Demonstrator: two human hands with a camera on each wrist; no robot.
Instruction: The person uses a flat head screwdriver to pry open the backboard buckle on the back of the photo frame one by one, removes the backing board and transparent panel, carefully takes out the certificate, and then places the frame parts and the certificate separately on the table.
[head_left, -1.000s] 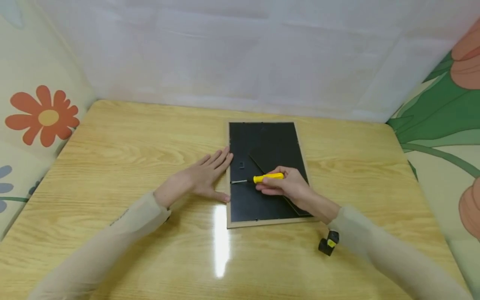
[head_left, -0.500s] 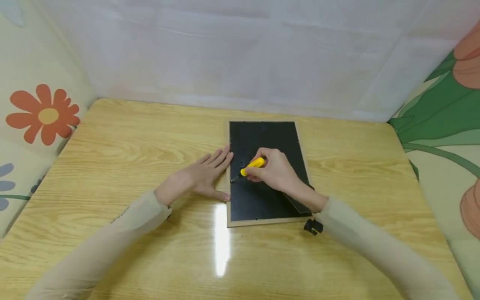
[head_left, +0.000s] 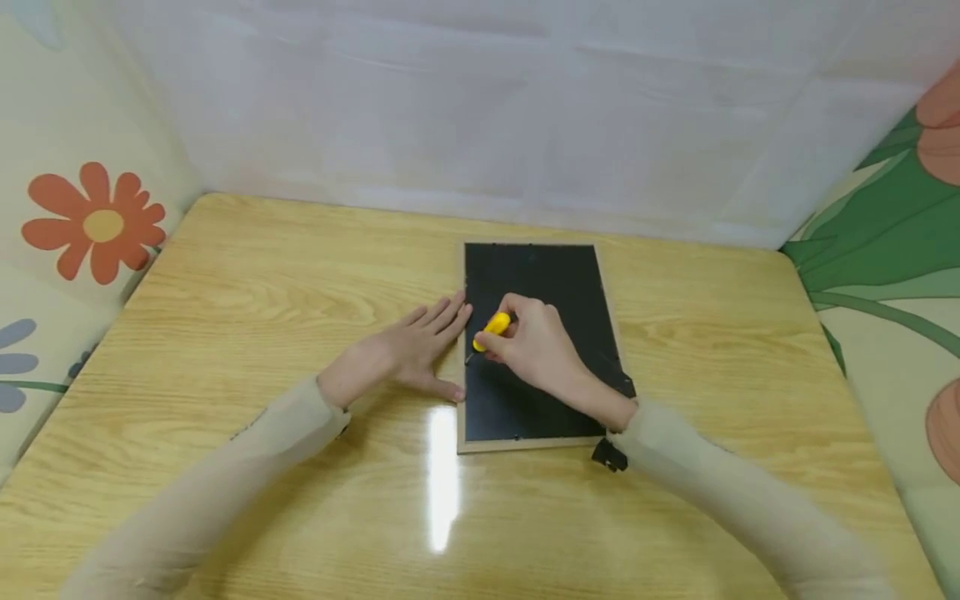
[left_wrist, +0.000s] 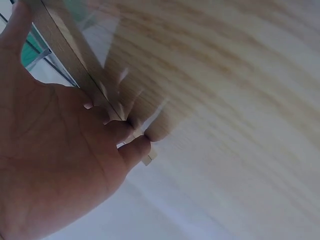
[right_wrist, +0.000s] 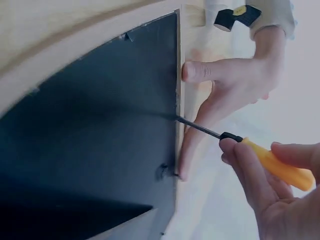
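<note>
Screwdriver [head_left: 498, 323], I see, is gripped by the right hand [head_left: 540, 343], its tip at the left long edge of the frame [head_left: 551, 275]; the left hand [head_left: 420, 347], spread and holding nothing, touches this edge.

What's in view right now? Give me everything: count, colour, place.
Backdrop: 1, white, at the back
Table: 1, yellowish wood-grain, before the backdrop
Flowered panels: 2, multicoloured, left and right of the table
Frame: 1, light wood, on the table
Backing: 1, black, inside the frame
Edge tabs: several, dark, along the backing's border
Screwdriver: 1, yellow-handled, tip at the frame's left edge
Wrist devices: 2, mostly black, at the wrists
Left hand: 1, bare, against the frame's left edge
Right hand: 1, bare, holding the screwdriver
Sleeves: 2, beige, on the forearms
</note>
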